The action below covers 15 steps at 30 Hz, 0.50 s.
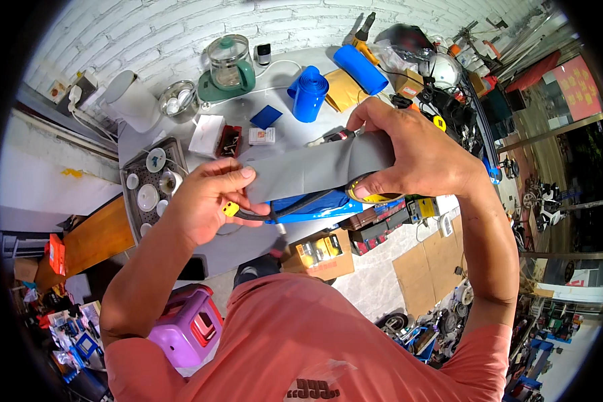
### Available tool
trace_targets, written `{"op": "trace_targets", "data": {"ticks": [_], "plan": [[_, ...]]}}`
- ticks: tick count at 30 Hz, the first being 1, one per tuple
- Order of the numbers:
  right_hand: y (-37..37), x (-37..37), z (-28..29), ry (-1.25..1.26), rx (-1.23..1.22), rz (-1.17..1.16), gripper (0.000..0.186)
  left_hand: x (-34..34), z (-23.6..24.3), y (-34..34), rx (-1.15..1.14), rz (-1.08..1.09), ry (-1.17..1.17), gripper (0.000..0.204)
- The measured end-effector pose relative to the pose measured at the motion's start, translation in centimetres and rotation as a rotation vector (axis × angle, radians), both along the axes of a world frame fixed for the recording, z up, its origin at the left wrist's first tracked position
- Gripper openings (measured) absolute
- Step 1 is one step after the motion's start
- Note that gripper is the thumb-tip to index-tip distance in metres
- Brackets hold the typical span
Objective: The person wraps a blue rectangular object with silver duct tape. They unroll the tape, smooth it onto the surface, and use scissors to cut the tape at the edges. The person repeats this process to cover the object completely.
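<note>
A wide strip of grey tape [305, 169] is stretched between my hands over the table. My left hand [206, 197] pinches its free end between thumb and fingers. Around the tape roll, whose yellow core [380, 198] shows underneath, my right hand [425, 151] is wrapped. Below the strip lies a blue-wrapped pack [315, 209], partly hidden by the tape. A thick black cable [251, 216] runs by it to a yellow connector [230, 209], which sits against my left fingers; whether they grip it I cannot tell.
Blue film rolls [310, 94] stand and lie at the back, near a glass kettle [229, 60] and a power drill [364, 40]. A metal tray with cups [130, 194] is at the left. Cartons [335, 264] and a purple stool [181, 335] stand below the table.
</note>
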State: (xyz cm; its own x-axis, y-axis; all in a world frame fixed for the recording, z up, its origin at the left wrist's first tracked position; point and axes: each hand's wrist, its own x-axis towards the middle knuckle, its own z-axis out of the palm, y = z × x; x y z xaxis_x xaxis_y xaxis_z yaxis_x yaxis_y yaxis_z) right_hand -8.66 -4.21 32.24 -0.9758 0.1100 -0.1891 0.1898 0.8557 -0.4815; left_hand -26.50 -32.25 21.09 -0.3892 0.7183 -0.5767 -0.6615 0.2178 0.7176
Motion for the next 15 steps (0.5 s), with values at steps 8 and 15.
{"op": "trace_targets", "data": {"ticks": [8, 15], "plan": [[0.9, 0.5, -0.5, 0.01, -0.232, -0.087, 0.072, -0.8, -1.4, 1.1, 0.172, 0.002, 0.308, 0.024], [2.3, 2.9, -1.7, 0.035, -0.501, -0.114, 0.066, 1.0, 1.0, 1.8, 0.144, -0.112, 0.185, 0.03]]}}
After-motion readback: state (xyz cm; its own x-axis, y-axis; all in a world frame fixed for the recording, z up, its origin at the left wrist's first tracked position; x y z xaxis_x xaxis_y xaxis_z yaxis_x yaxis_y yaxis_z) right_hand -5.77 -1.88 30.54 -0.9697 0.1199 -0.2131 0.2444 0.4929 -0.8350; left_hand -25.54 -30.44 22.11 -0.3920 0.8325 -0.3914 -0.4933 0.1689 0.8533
